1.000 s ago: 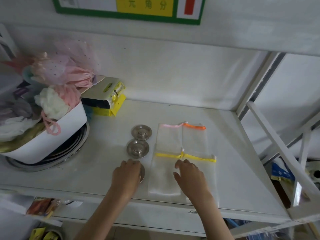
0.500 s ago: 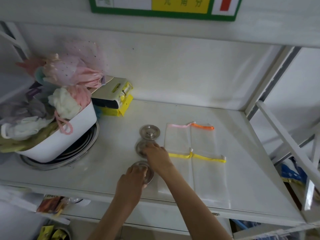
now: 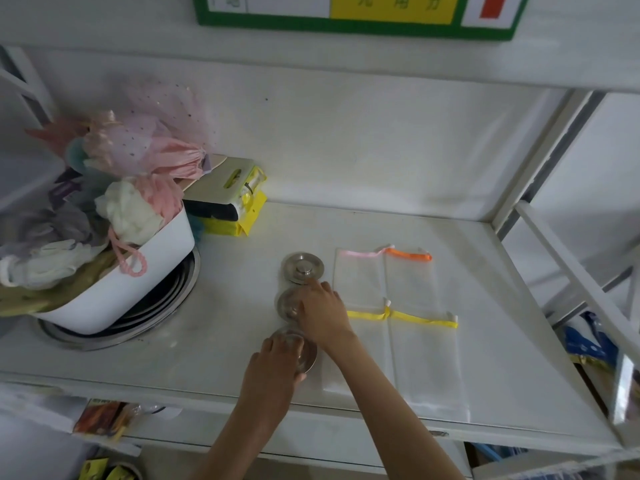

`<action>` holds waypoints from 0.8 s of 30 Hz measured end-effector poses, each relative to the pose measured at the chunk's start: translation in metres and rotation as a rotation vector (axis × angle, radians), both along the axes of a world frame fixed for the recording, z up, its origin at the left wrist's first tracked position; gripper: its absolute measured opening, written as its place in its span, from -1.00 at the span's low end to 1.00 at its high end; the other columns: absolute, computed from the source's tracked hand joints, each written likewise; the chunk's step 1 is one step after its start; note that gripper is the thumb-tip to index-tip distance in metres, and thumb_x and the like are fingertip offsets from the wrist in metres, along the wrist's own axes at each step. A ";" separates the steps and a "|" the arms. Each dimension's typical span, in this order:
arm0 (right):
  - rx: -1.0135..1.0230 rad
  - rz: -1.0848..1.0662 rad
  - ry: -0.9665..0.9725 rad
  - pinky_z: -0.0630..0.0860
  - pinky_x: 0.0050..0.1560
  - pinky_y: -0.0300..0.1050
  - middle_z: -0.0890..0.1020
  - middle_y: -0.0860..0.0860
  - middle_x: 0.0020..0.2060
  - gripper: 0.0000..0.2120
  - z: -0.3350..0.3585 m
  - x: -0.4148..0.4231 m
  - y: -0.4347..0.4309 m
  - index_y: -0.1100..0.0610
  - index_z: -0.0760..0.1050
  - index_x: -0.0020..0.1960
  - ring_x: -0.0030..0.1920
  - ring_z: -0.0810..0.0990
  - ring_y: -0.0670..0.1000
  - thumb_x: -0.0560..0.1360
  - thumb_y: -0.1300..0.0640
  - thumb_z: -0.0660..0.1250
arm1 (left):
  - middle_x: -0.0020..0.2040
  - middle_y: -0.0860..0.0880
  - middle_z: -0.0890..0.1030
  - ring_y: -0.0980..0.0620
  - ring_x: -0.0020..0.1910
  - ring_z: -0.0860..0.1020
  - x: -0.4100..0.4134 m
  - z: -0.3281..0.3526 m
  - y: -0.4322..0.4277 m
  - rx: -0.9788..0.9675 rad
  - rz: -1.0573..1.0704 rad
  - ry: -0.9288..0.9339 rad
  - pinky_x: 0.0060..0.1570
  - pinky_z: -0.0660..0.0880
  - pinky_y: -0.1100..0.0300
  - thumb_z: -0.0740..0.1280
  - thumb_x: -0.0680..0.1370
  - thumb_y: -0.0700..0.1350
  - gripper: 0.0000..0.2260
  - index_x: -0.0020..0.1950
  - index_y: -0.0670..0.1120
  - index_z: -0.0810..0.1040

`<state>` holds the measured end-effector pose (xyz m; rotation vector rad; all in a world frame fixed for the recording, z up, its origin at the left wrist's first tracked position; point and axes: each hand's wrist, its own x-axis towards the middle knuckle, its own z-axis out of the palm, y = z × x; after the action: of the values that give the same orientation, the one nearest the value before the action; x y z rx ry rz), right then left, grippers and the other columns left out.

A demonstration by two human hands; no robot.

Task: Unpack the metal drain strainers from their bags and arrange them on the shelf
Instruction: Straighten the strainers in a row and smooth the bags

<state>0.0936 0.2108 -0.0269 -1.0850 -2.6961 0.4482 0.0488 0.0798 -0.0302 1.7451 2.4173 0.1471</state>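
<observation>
- White shelving fills the view, and the white shelf [image 3: 485, 341] carries three metal drain strainers in a short column running front to back, just left of flat clear bags.
- Far strainer [image 3: 303, 267] lies uncovered, its centre knob up; an extended fingertip of the right hand [image 3: 320, 315] touches its near rim.
- Middle strainer [image 3: 287, 304] is partly under the right hand, whose fingers spread loosely over its right side; whether they pinch it, I cannot tell.
- Near strainer [image 3: 306, 355], close to the shelf's front edge, sits under the fingers of the left hand [image 3: 273, 372], which curl over its top and left side.
- Empty bags [image 3: 408, 341] lie flat beside the column, one pair with pink and orange zip strips, the nearer pair with yellow strips.
- White tub [image 3: 114, 292] of pastel mesh puffs stands at the left on stacked metal pans.
- Green-framed sign [image 3: 356, 15] overhead has a yellow panel with characters too cropped to read.
</observation>
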 end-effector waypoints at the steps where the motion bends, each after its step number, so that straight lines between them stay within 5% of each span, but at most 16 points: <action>1: -0.009 -0.028 0.023 0.35 0.19 0.06 0.38 0.11 0.33 -0.66 0.001 -0.004 0.005 0.19 0.39 0.27 0.24 0.38 0.19 0.50 0.24 0.19 | 0.37 -0.01 0.34 0.00 0.25 0.36 0.000 0.000 0.000 0.004 -0.002 0.001 0.11 0.38 0.17 0.23 0.55 0.06 -0.57 0.38 0.01 0.24; 5: -0.079 -0.038 -0.048 0.22 0.34 0.05 0.21 0.11 0.46 -0.55 -0.003 -0.023 0.025 0.17 0.16 0.44 0.41 0.22 0.16 0.57 0.16 0.12 | 0.38 -0.02 0.33 0.00 0.26 0.35 0.000 -0.002 0.000 0.006 -0.012 0.029 0.14 0.41 0.17 0.22 0.55 0.09 -0.56 0.38 0.01 0.23; 11: -0.085 -0.081 -0.137 0.21 0.36 0.09 0.21 0.10 0.46 -0.57 -0.024 -0.032 0.042 0.11 0.15 0.44 0.41 0.22 0.17 0.60 0.06 0.07 | 0.36 0.00 0.35 0.02 0.25 0.37 -0.005 -0.001 0.001 0.027 -0.027 0.027 0.16 0.40 0.20 0.25 0.53 0.11 -0.56 0.36 0.03 0.27; 21: -0.020 -0.026 0.026 0.26 0.30 0.03 0.39 0.12 0.35 -0.67 -0.006 -0.011 0.028 0.17 0.34 0.33 0.31 0.36 0.15 0.58 0.12 0.12 | 0.36 -0.03 0.37 -0.03 0.23 0.39 -0.005 -0.007 0.002 0.050 -0.009 -0.027 0.13 0.42 0.14 0.30 0.51 0.08 -0.54 0.36 -0.02 0.32; 24: 0.048 0.064 0.109 0.35 0.22 -0.01 0.54 0.09 0.20 -0.75 -0.012 0.014 -0.006 0.15 0.48 0.17 0.19 0.48 0.12 0.53 0.18 0.17 | 0.19 -0.08 0.55 -0.09 0.02 0.54 -0.008 -0.011 -0.001 0.073 -0.005 -0.049 -0.14 0.53 0.06 0.49 0.34 0.03 -0.48 0.25 -0.08 0.48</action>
<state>0.1075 0.2049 -0.0385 -0.9356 -2.6383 0.4369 0.0410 0.0787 -0.0412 1.7561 2.4014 0.2779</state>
